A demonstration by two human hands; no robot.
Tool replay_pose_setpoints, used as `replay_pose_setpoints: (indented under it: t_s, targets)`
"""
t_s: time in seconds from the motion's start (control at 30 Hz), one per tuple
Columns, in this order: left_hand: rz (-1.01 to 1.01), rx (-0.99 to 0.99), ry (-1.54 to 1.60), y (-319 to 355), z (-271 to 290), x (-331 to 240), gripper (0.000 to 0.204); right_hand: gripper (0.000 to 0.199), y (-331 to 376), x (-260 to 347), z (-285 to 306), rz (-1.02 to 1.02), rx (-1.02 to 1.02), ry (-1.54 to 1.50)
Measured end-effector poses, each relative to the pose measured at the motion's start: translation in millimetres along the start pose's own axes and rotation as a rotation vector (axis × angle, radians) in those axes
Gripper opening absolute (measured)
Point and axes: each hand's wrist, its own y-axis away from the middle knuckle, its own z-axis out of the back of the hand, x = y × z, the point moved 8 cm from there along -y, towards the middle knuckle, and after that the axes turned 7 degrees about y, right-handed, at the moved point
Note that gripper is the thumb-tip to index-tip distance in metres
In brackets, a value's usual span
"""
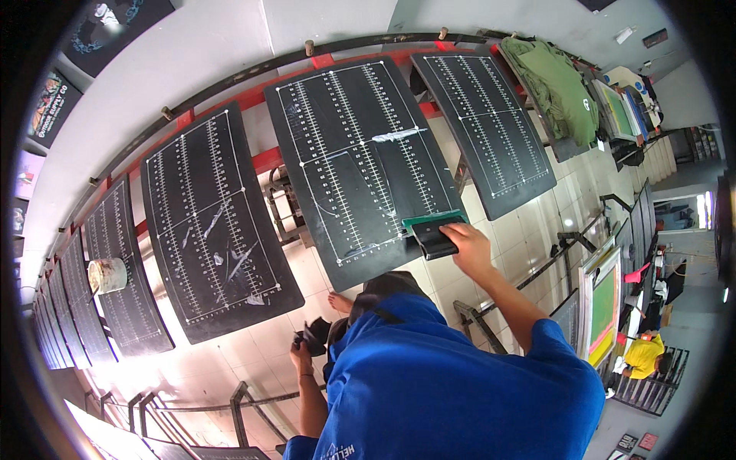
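Note:
My right hand (469, 249) grips a squeegee (432, 238) with a black handle and a green blade edge. The squeegee is over the near right corner of a black printing board (337, 146), which is marked with white rulers and lines. A white smear (399, 135) crosses that board's right half. Down by my hip, my left hand (300, 354) is closed around a dark, crumpled thing (313, 335); it looks like cloth, but its kind is unclear.
Similar boards stand left (218, 222) and right (487, 130). A whitish tub (107, 276) sits on one farther left. A green garment (552, 92) drapes a board at far right. Behind me are metal rails (249, 402), a framed screen (602, 307) and a person in yellow (644, 356).

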Motion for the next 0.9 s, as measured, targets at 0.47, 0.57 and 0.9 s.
replay_pose_setpoints:
  t_s: [0.47,0.57,0.9]
  targets:
    - [-0.092,-0.179,0.282,-9,139,-43,0.034,0.047,-276,-2,-5,0.271,-0.236,0.035]
    - [-0.104,-0.213,0.023,10,155,-31,0.032,0.047,-270,-7,-17,0.252,-0.208,-0.003]
    - [0.016,0.073,-0.279,-35,156,8,0.036,0.050,-62,-14,0,-0.176,-0.203,0.053]
